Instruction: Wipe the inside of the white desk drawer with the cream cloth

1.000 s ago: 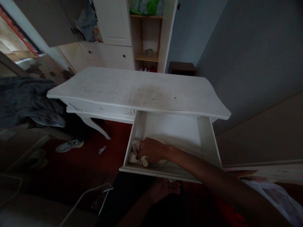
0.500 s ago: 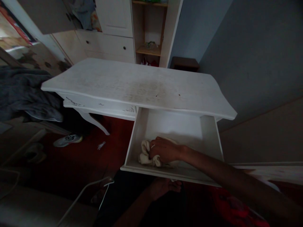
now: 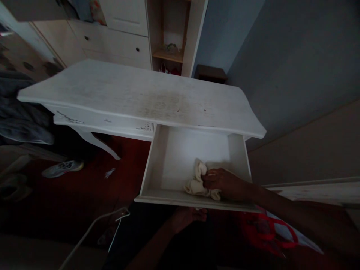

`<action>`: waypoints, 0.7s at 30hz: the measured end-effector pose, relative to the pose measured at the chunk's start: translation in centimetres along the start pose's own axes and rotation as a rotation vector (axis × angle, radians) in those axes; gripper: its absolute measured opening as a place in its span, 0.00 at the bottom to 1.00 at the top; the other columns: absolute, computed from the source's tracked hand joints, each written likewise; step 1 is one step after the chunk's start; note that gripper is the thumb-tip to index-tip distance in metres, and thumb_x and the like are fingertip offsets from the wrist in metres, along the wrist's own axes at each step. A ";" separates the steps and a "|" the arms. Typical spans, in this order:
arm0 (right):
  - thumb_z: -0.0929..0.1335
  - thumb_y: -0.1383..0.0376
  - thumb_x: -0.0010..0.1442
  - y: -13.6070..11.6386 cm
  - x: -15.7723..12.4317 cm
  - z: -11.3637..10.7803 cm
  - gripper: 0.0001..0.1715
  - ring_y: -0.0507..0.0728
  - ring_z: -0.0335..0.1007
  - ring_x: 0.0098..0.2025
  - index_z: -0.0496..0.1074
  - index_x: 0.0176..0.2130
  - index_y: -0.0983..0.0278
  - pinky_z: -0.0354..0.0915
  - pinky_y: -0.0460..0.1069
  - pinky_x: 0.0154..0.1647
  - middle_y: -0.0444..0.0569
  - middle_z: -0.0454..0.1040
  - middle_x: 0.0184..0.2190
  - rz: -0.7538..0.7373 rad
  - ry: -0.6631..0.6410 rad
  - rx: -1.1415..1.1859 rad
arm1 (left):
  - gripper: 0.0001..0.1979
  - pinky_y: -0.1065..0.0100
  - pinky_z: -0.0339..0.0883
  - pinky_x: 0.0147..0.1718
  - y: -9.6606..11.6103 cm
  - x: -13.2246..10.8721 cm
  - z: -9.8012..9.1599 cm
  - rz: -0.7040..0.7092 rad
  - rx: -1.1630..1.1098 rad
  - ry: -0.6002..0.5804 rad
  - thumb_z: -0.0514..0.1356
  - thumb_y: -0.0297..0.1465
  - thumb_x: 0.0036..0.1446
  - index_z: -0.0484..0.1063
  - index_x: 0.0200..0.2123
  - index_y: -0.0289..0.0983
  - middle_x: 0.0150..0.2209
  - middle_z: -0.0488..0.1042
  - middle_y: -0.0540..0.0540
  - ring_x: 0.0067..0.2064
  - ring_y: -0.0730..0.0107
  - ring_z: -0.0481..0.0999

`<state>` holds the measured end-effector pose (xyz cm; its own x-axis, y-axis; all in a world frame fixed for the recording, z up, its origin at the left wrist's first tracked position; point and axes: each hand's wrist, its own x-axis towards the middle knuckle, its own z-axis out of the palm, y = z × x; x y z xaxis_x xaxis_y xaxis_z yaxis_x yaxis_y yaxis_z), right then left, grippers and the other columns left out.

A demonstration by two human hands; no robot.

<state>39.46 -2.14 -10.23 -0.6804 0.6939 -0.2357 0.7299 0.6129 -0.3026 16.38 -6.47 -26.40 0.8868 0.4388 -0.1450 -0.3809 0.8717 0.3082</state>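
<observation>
A white desk (image 3: 123, 88) has its right drawer (image 3: 174, 161) pulled out towards me. My right hand (image 3: 225, 183) is inside the drawer, near its front right corner, closed on a crumpled cream cloth (image 3: 197, 183) that presses against the drawer bottom. Folds of the cloth stick out to the left of my fingers. Below the drawer's front edge is my left hand (image 3: 184, 219), palm up with fingers loosely apart, close to a small pale drawer knob (image 3: 199, 209). Dim light makes its fingers hard to make out, and nothing shows in it.
Dark smudges mark the desktop. Behind stands a white wardrobe (image 3: 123, 45) with shelves. A grey cloth heap (image 3: 22, 112) and a shoe (image 3: 63, 168) are at left. A pale cable (image 3: 92, 227) runs at lower left; a red-handled bag (image 3: 270, 232) lies at lower right.
My right hand has slid the cloth to the right along the drawer bottom. The camera view has shifted slightly. My left hand stays under the drawer front.
</observation>
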 end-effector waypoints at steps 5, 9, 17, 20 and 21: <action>0.61 0.78 0.58 -0.4 -2.2 1.8 0.36 0.66 0.49 0.67 0.61 0.63 0.62 0.58 0.62 0.61 0.58 0.55 0.66 0.264 0.002 -0.147 | 0.16 0.56 0.68 0.44 0.0 0.1 -0.2 -0.010 -0.016 -0.003 0.68 0.39 0.51 0.79 0.37 0.31 0.42 0.79 0.36 0.41 0.57 0.78; 0.61 0.83 0.48 -1.1 -1.9 2.7 0.50 0.72 0.42 0.69 0.54 0.67 0.60 0.58 0.65 0.60 0.58 0.44 0.70 0.529 -0.018 -0.186 | 0.17 0.56 0.68 0.44 0.1 0.2 0.0 -0.011 0.006 0.016 0.67 0.40 0.52 0.78 0.39 0.31 0.41 0.79 0.37 0.41 0.58 0.78; 0.62 0.80 0.53 0.1 -0.5 2.1 0.44 0.69 0.44 0.69 0.55 0.67 0.64 0.62 0.62 0.59 0.61 0.45 0.69 0.711 0.099 -0.317 | 0.15 0.56 0.68 0.44 0.2 0.0 -0.1 0.007 0.016 -0.002 0.67 0.40 0.52 0.79 0.37 0.33 0.43 0.78 0.36 0.42 0.57 0.78; 0.59 0.79 0.58 1.2 0.3 0.9 0.37 0.69 0.47 0.68 0.58 0.65 0.63 0.66 0.61 0.55 0.60 0.48 0.68 0.751 0.098 -0.380 | 0.15 0.56 0.68 0.45 0.1 0.0 -0.3 0.009 0.014 -0.017 0.66 0.39 0.53 0.79 0.38 0.33 0.43 0.78 0.36 0.43 0.57 0.78; 0.58 0.78 0.60 1.6 0.7 0.4 0.36 0.69 0.47 0.67 0.59 0.65 0.62 0.66 0.61 0.54 0.60 0.50 0.68 0.761 0.101 -0.399 | 0.15 0.55 0.68 0.45 0.0 0.0 -0.4 0.007 0.012 -0.022 0.66 0.39 0.53 0.79 0.38 0.33 0.43 0.78 0.36 0.43 0.56 0.78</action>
<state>40.14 -0.83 -11.30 -0.0020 0.9881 -0.1540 0.9659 0.0418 0.2554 16.25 -6.35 -26.76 0.8897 0.4400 -0.1219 -0.3844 0.8659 0.3201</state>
